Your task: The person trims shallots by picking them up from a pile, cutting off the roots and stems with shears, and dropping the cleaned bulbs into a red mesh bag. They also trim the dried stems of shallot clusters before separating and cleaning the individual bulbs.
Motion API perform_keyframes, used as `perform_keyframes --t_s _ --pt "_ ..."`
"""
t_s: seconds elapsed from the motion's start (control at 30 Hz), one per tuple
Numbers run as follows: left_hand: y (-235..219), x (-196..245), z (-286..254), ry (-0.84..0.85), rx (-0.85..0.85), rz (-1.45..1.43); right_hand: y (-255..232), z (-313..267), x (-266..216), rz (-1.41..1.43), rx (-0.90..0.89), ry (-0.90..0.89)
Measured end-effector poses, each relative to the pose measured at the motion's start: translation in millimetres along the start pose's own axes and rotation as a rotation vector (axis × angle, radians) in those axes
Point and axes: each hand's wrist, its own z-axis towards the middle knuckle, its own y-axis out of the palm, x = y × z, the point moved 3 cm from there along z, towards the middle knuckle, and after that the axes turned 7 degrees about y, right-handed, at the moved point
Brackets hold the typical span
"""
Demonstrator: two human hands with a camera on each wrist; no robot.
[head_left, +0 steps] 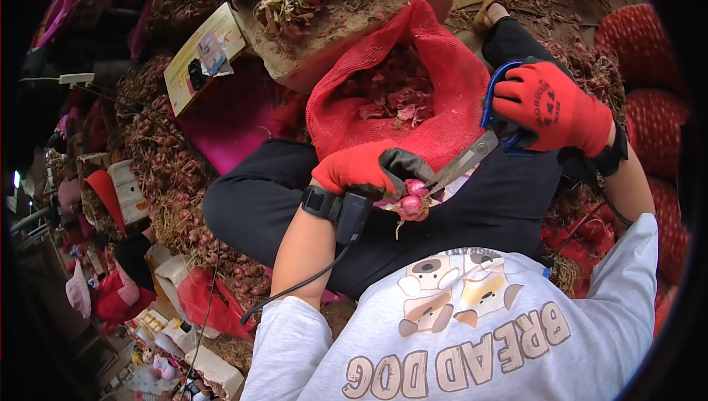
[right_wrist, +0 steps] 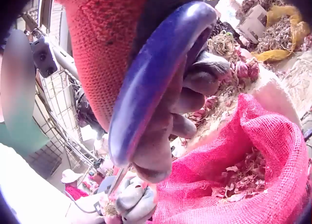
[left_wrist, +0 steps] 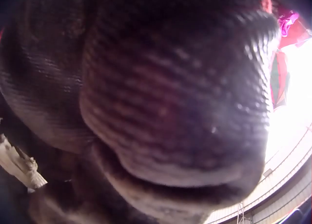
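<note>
Head view: the shallots [head_left: 413,206] are above the lap, pinched in the gloved fingers of the left hand [head_left: 372,171]. Scissors [head_left: 469,159] reach in from the right, their blade tips at the shallots, too small to tell if they cut in. The right hand [head_left: 552,107] is curled round their blue handles. Just beyond the left hand stands a red net bag [head_left: 335,122], its mouth open on loose skins [head_left: 398,99]; behind it lies a stone slab [head_left: 284,54].

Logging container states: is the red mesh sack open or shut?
Open: the red mesh sack has its mouth spread wide, showing dry papery skins inside.
</note>
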Motion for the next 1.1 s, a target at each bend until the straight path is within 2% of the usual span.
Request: perform_keyframes --t_s 0.4,0.57,0.7,0.8,0.9,1.1 --pt "0.8 -0.4 1.4 -0.057 0.011 0.057 -11.3 11.1 -8.7 -0.088 0.059 -0.081" --pt "-5.0 -19.3 4.2 -0.075 -0.039 0.032 -5.1 14.7 -5.0 -0.044 0.029 -0.141" --pt "0.0 -13.7 6.4 -0.047 -0.076 0.022 -4.6 22.8 -6.4 -0.051 0.006 -0.214" --pt "0.7 -15.4 6.4 -0.078 -0.061 -0.035 0.5 27.4 -5.1 -0.091 0.057 -0.251" --pt "0.8 -7.8 7.1 -0.049 -0.098 0.013 2.8 27.5 -5.1 -0.093 0.076 -0.217" --pt "-2.9 -4.9 4.8 -0.148 -0.043 0.026 4.0 23.1 -6.6 -0.067 -0.026 -0.167"
